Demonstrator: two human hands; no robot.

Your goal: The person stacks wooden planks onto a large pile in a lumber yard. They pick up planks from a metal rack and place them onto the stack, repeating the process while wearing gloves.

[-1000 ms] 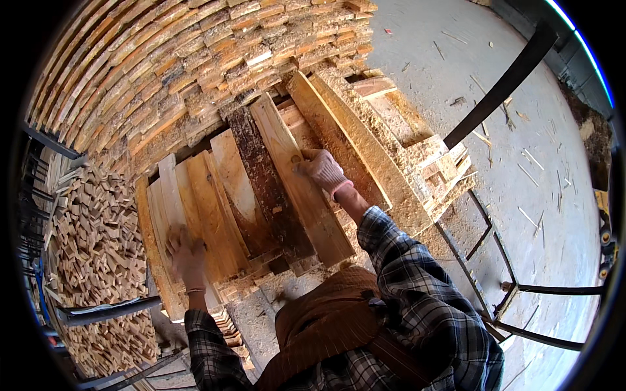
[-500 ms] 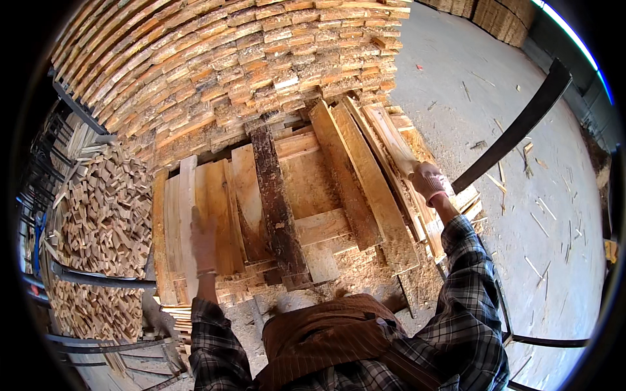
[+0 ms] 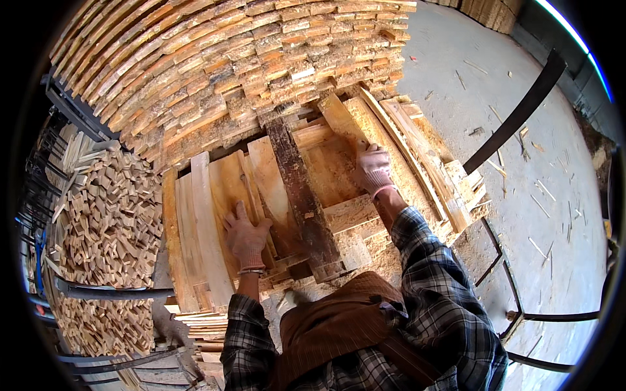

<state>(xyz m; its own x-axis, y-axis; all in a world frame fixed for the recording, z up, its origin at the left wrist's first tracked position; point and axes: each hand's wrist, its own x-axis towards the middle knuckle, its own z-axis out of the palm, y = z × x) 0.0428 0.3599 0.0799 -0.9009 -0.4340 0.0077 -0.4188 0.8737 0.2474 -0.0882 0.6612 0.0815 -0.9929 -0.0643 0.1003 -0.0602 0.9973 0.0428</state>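
Starting left: small wood offcuts (image 3: 107, 221) heaped loose, dark metal bar (image 3: 117, 292) across the near part, probably to contain them. Far side, tall plank stack (image 3: 248, 72) in close layers, likely packed so for steadiness. Lower pile, left part: pale board (image 3: 210, 228) running near to far, flat beside its neighbours. Gloved left hand (image 3: 248, 238) palm down on amber board (image 3: 225, 186) just right of it; fingers spread wide, gripping nothing, looks like bracing. Next, dark board (image 3: 297, 189), rough surface, lying aslant between both hands; crosswise pieces (image 3: 345, 212) show to its right, seemingly propping what lies above. Gloved right hand (image 3: 375, 171) on orange plank (image 3: 342, 120), right of middle; fingers bent in, perhaps controlling the edge, but contact is covered, can't tell if gripped. Plank's far end points at the tall stack. Further right, sawdusty board (image 3: 403, 166), then pale plank (image 3: 427, 156) along the pile's right side. Black metal post (image 3: 521, 111) beside it, maybe a side stop. Far right, grey floor (image 3: 521, 195), scattered slivers.
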